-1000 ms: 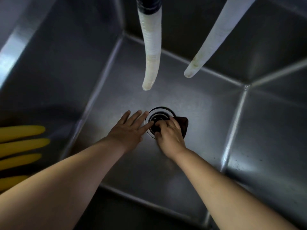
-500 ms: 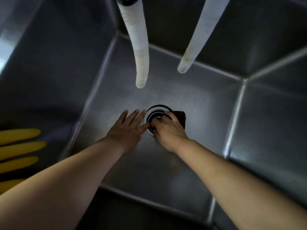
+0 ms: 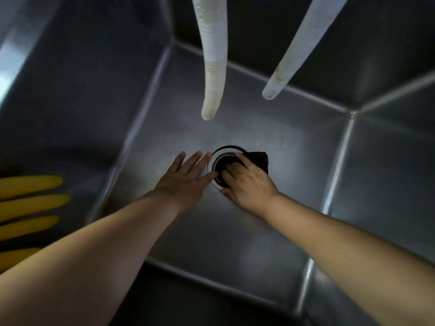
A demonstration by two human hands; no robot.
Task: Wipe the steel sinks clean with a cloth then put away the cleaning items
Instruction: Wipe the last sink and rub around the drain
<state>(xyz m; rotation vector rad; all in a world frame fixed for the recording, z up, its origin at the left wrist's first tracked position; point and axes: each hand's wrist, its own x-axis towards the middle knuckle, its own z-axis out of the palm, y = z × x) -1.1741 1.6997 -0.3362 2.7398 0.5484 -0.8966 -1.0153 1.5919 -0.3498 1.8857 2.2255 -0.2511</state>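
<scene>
Two hoses [image 3: 213,67] hanging over the drain [image 3: 223,161], sink floor [image 3: 235,243] open nearer the camera

Two bare forearms enter from the lower edge, no sleeves in view up to the frame border. Left hand [image 3: 186,182] and right hand [image 3: 249,184]: no gloves, rings, bracelets or watch visible at the wrists just behind them. Fingernails short and unpainted as far as the dim light allows; finer detail blurred.
</scene>
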